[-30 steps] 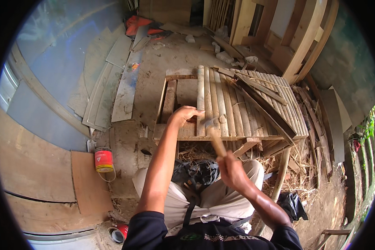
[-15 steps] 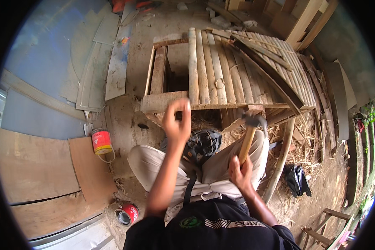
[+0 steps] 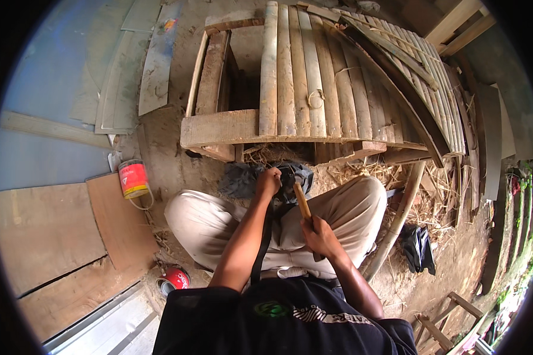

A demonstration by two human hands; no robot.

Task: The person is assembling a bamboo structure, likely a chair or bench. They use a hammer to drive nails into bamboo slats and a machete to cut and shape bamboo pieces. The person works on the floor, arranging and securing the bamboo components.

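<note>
My right hand (image 3: pixel 322 238) is wrapped round the wooden handle of a hammer (image 3: pixel 302 203); the hammer's dark head is hard to make out against a black plastic bag (image 3: pixel 300 184). Close by on the left, my left hand (image 3: pixel 269 181) is closed over the same dark bag area, between my crossed legs and the bench. What its fingers hold, if anything, is hidden. In front stands a low bench of bamboo poles (image 3: pixel 284 77) on a wooden frame (image 3: pixel 222 128), its left end uncovered by poles.
Loose dark planks (image 3: pixel 391 77) lie slantwise on the bamboo. A red can (image 3: pixel 134 179) stands at left, another red can (image 3: pixel 175 278) near my left elbow. Plywood sheets (image 3: pixel 47 231) lie at left. A slanting pole (image 3: pixel 400 219) and a black bag (image 3: pixel 418 247) are at right.
My left hand has dropped from the bench's front edge to the dark bag and its fingers have closed. The hammer has moved left and down, away from the bench edge. The view has shifted.
</note>
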